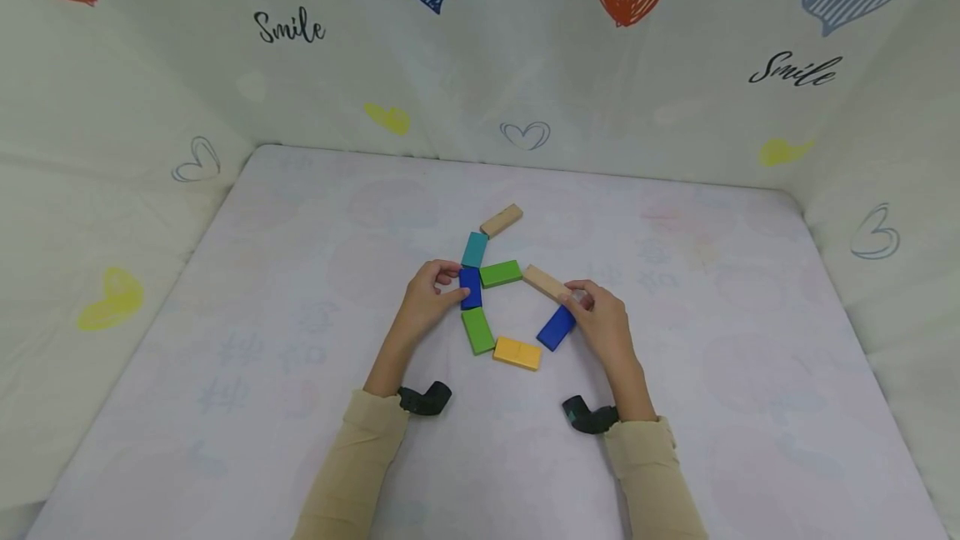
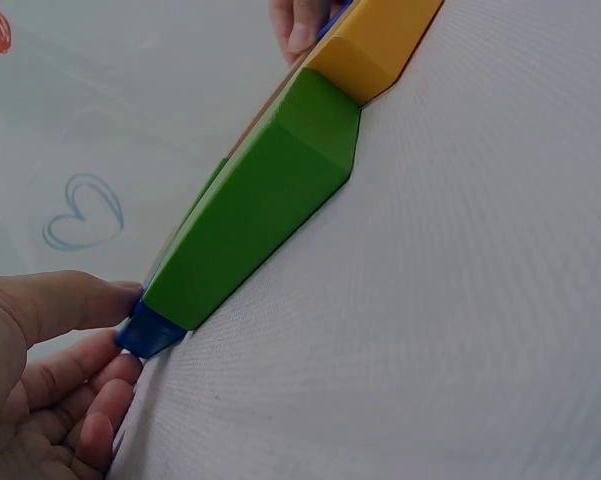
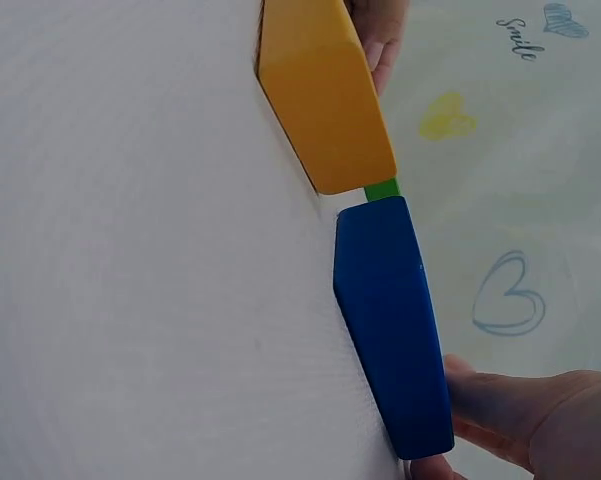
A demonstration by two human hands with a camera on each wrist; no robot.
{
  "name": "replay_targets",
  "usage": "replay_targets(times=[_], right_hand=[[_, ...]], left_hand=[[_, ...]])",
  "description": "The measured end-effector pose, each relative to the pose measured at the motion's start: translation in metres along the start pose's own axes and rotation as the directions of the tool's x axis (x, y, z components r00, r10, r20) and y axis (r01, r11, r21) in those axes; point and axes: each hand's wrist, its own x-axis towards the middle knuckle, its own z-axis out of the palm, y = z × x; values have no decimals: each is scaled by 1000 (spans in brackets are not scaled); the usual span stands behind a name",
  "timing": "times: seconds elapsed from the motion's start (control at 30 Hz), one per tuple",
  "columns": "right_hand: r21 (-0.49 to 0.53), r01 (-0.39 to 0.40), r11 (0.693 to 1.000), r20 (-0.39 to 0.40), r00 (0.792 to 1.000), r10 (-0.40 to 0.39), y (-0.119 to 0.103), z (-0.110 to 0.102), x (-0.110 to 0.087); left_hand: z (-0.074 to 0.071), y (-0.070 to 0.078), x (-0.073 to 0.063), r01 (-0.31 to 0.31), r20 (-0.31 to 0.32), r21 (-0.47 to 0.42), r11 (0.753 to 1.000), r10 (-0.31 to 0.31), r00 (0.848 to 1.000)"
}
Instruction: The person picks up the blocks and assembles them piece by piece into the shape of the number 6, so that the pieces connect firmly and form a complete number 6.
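Several coloured blocks lie end to end on the white table. My left hand [image 1: 431, 298] pinches a blue block [image 1: 470, 288] on the ring's left side between thumb and fingers. Above it stand a teal block [image 1: 475, 249] and a wooden block [image 1: 502, 220]. Green blocks [image 1: 501, 274] [image 1: 477, 331] adjoin the pinched one, and a yellow block [image 1: 517, 352] lies at the near side. My right hand [image 1: 603, 319] pinches the right end of another wooden block [image 1: 545, 282], close against a second blue block [image 1: 556, 328]. Fingers partly hide that junction.
The white table [image 1: 712, 315] extends around the blocks on all sides. Behind it hangs a white curtain [image 1: 480, 65] printed with hearts and the word Smile. Black wrist cameras [image 1: 426, 398] [image 1: 590, 416] sit just above the table near the sleeves.
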Motion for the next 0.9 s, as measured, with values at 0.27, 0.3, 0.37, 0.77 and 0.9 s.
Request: replay_targets(times=[0.27, 0.3, 0.37, 0.77, 0.9], right_hand=[[18, -56, 998, 108, 993, 54, 0, -9, -2], [18, -63, 998, 132, 989, 60, -1, -11, -3], [6, -67, 998, 192, 979, 64, -2, -16, -5], [8, 64, 998, 388, 919, -62, -5, -23, -14], [-8, 89, 996, 394, 916, -79, -3, -22, -14]], left_hand=[[-1, 2, -1, -3, 0, -17, 1000, 3, 1000], [-1, 2, -2, -4, 1, -16, 1000, 4, 1000], [-1, 3, -2, -6, 0, -15, 1000, 6, 1000], [-2, 2, -2, -14, 1, -15, 1000, 14, 1000], [-2, 2, -3, -7, 0, -15, 1000, 7, 1000]])
